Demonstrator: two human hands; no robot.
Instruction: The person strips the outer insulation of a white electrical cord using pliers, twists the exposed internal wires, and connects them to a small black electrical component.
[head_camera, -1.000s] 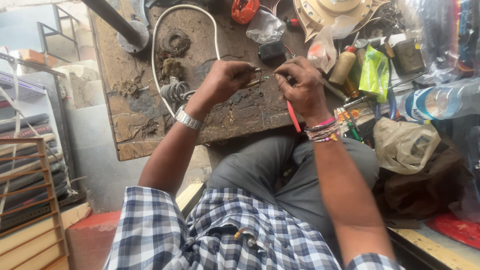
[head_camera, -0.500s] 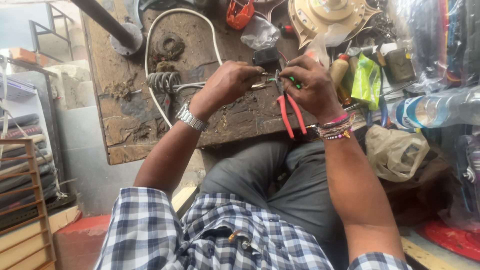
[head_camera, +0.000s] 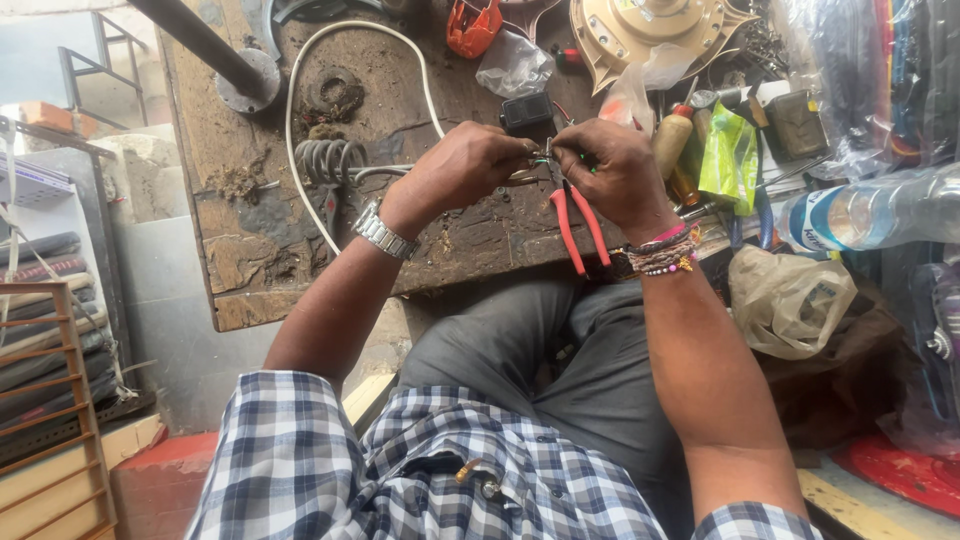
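Note:
My left hand (head_camera: pixel 462 170), with a metal watch (head_camera: pixel 381 232) at the wrist, pinches the end of a thin wire (head_camera: pixel 535 160) over a worn wooden workbench (head_camera: pixel 240 260). My right hand (head_camera: pixel 608 172), wearing beaded bracelets, holds red-handled pliers (head_camera: pixel 575 228) whose handles hang down toward me; the jaws meet the wire between the two hands. A small black box (head_camera: pixel 527 112) lies just beyond my fingers. A white cable (head_camera: pixel 300 80) loops across the bench to a grey coiled spring (head_camera: pixel 328 160) on the left.
A gold metal fan housing (head_camera: pixel 650 30), an orange part (head_camera: pixel 472 25), clear plastic bags, a green packet (head_camera: pixel 730 160) and small bottles crowd the far right. A plastic water bottle (head_camera: pixel 870 212) lies at right. A steel pole with a round base (head_camera: pixel 245 80) stands far left; wooden racks are at left.
Both hands have moved closer together over the bench, and the pliers have swung so their handles hang down toward me. The view has shifted slightly.

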